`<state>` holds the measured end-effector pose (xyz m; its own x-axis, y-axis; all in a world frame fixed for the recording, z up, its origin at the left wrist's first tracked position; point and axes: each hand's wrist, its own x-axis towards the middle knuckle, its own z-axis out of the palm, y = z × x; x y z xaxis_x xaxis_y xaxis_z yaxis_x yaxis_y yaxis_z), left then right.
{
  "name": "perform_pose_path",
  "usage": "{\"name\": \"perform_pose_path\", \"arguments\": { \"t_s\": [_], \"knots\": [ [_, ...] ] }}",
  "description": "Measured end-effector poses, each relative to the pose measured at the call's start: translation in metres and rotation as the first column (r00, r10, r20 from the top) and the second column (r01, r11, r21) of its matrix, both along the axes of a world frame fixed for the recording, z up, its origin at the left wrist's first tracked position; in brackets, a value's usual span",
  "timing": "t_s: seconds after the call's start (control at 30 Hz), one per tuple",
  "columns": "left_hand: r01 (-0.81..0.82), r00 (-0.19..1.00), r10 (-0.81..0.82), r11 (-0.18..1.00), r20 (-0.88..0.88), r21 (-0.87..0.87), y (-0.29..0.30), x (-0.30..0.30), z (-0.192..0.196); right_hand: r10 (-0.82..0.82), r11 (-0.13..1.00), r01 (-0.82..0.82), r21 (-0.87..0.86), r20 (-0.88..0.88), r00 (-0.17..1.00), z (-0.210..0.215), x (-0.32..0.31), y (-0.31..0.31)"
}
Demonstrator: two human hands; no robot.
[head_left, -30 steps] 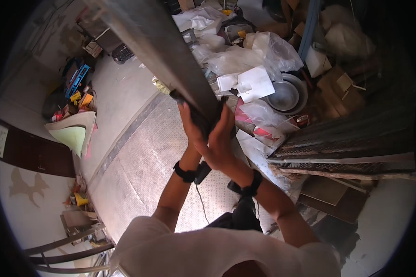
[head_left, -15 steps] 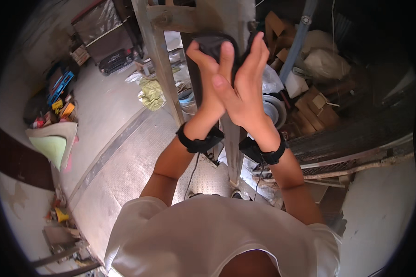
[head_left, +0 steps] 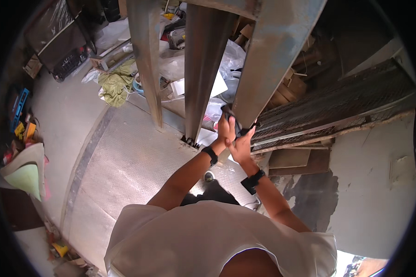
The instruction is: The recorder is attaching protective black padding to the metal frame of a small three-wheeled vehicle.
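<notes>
My left hand [head_left: 225, 132] and my right hand [head_left: 241, 147] are close together, wrists crossing inward, beside the lower part of a broad grey metal post [head_left: 268, 60]. A black object [head_left: 227, 112] shows at the fingers of my left hand, and dark bits of it appear by my right fingertips. Its kind is not clear, since my hands cover most of it. My left fingers curl around it, while the fingers of my right hand close against its other side. Black bands circle both wrists.
A narrower post [head_left: 145, 64] and a dark brown upright [head_left: 205, 64] stand to the left. Behind them lie plastic bags and a green cloth [head_left: 118, 85]. A mesh panel [head_left: 333, 108] with a rusty edge runs rightward. Metal floor plates [head_left: 120, 157] stretch left.
Both hands have come down and closer to my body, with the black object still at them. My view has shifted, so the posts now look larger and the mesh panel shows more fully.
</notes>
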<state>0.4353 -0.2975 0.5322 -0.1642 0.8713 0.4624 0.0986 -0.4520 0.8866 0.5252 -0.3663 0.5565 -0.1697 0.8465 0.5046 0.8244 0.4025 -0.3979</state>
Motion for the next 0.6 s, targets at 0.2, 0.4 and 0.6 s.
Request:
{"name": "perform_pose_path", "arguments": {
  "t_s": [0.2, 0.4, 0.6],
  "knots": [
    [0.072, 0.996, -0.061, 0.985, -0.070, 0.157, -0.022, -0.008, 0.037, 0.123, 0.992, -0.114, 0.048, -0.311, 0.942, 0.041, 0.010, 0.020],
    [0.010, 0.989, -0.046, 0.968, 0.138, 0.252, 0.016, -0.024, 0.239, 0.230, 0.883, -0.146, 0.447, -0.140, 0.963, 0.218, -0.013, 0.055],
    [-0.158, 0.981, 0.118, 0.946, 0.155, 0.282, 0.029, -0.025, 0.307, 0.172, 0.772, -0.160, 0.616, 0.041, 0.984, 0.292, -0.025, 0.075]
  ]
}}
